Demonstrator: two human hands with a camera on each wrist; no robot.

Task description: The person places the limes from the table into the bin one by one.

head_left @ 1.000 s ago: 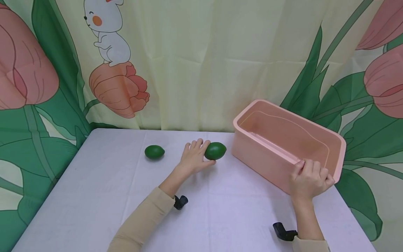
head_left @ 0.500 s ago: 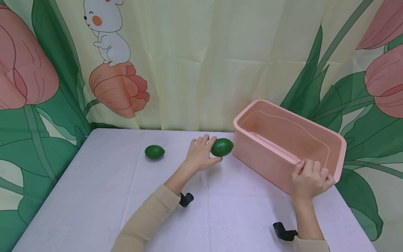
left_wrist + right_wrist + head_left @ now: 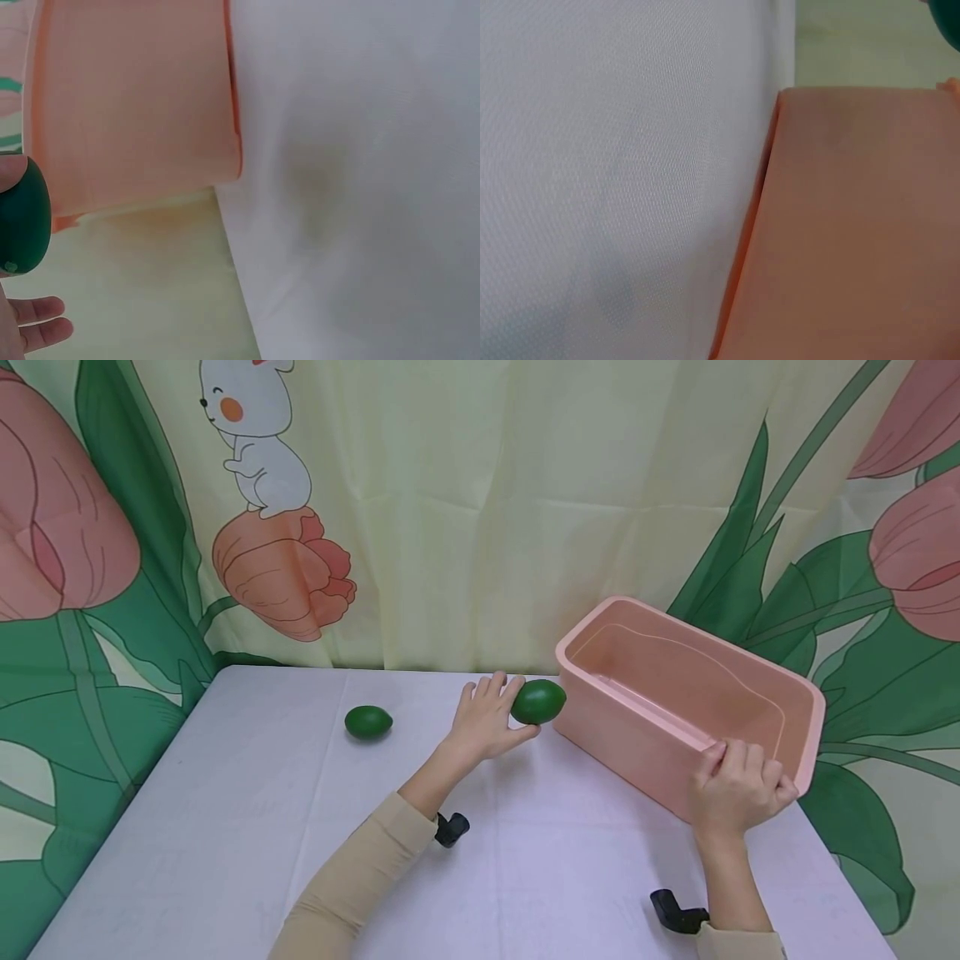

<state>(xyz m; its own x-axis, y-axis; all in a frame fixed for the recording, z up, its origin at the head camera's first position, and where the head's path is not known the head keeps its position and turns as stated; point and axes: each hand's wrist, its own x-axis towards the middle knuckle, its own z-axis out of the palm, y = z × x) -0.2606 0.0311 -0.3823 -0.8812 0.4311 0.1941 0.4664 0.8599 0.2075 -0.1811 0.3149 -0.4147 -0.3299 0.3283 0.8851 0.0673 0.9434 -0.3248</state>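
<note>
My left hand (image 3: 486, 718) holds a green lime (image 3: 538, 702) between thumb and fingers, just left of the pink bin's near-left corner. In the left wrist view that lime (image 3: 24, 217) shows at the left edge, with two fingertips (image 3: 46, 334) below it. Over the front rim of the pink plastic bin (image 3: 622, 727) curl the fingers of my right hand (image 3: 738, 785), near its right end. A second green lime (image 3: 368, 722) lies on the table to the left. The right wrist view shows the bin's side wall (image 3: 870, 225), but not the hand.
A white cloth covers the table (image 3: 225, 827). Behind it hangs a pale curtain (image 3: 450, 527) printed with tulips and a rabbit. The bin stands at an angle on the table's right side. A black camera mount (image 3: 452, 830) sits at the left wrist, another mount (image 3: 678, 912) at the right.
My left hand has carried the lime up and to the right, closer to the bin. The right hand, the bin and the other lime have stayed put.
</note>
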